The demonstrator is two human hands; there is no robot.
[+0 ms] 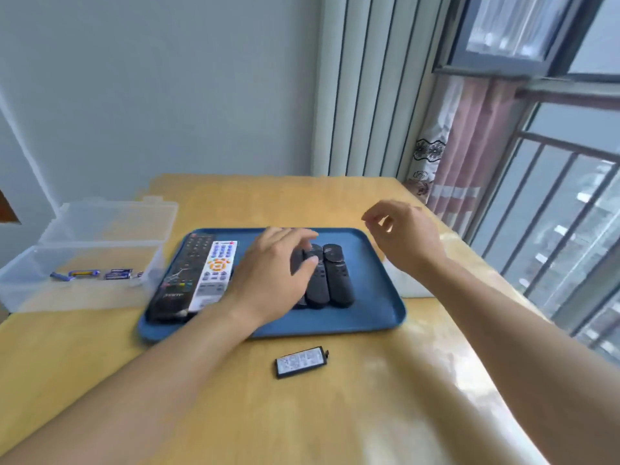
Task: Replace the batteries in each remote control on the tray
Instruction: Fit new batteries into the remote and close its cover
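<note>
A blue tray (375, 317) lies on the wooden table. On its left side are a long black remote (181, 276) and a white remote (214, 273) side by side. Three small black remotes stand close together mid-tray; the middle one (317, 286) and the right one (339, 276) show well. My left hand (271, 280) covers most of the leftmost one (297, 260), with fingers over its far end and the thumb curled in beside it. My right hand (407, 236) hovers above the tray's far right corner, fingers loosely curled, holding nothing. A detached black battery cover (301, 361) lies on the table in front of the tray.
A clear plastic box (84, 236) with its lid up stands left of the tray and holds several blue batteries (100, 274). A pale object (407, 285) sits by the tray's right edge. Curtains and a railed window are on the right.
</note>
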